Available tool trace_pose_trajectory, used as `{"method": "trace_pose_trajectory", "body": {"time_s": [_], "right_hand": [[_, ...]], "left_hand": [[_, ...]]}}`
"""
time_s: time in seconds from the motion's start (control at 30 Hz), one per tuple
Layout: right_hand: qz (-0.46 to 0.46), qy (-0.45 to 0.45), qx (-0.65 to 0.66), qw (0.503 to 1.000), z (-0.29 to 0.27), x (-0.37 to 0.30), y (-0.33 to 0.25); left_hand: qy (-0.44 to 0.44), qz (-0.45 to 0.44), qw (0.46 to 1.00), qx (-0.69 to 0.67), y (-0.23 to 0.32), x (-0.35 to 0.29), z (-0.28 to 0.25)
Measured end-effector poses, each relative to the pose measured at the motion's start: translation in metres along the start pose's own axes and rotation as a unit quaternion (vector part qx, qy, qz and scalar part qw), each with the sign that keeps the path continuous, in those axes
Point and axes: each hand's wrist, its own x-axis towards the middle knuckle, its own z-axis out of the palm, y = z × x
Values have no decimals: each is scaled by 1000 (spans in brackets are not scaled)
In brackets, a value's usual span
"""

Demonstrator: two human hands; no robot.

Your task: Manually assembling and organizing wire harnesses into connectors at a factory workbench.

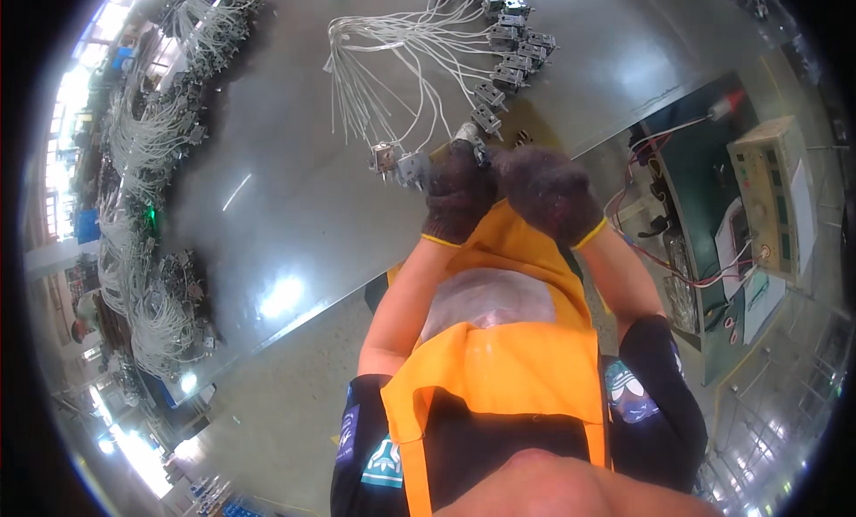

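Both hands wear dark knitted gloves with yellow cuffs and meet at the near edge of the metal table. My left hand (459, 191) is closed around a small metal part, only partly visible at its fingertips. My right hand (551, 194) is closed right beside it, slightly blurred; whatever its fingers grip is hidden. Just left of my left hand lie two small silver motor-like units (411, 169) with white leads. Beyond the hands, several more boxy metal units (504, 40) form a curved row, their white cables (392, 37) gathered in a bundle to the left.
The grey metal table (267, 160) spreads out ahead. Heaps of white-cabled units (156, 133) line its left side. To the right, a bench carries a beige instrument box (765, 196) with red and white wires, scissors (731, 325) and papers.
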Motion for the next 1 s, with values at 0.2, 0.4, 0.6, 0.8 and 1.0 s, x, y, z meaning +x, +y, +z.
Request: {"method": "trace_pose_trajectory", "body": {"time_s": [0.2,0.4,0.6,0.8,1.0], "right_hand": [[-15,5,-28,999,1,2,-1],[52,52,353,933,12,-15,-10],[86,69,382,918,74,11,-9],[73,135,324,933,85,9,-12],[104,82,424,896,72,14,-30]], "left_hand": [[-37,-36,999,9,21,4,-11],[179,173,954,167,8,-21,-66],[143,145,936,287,2,-44,-42],[200,-164,960,-110,13,-42,-39],[68,-297,877,-372,14,-54,-55]]}}
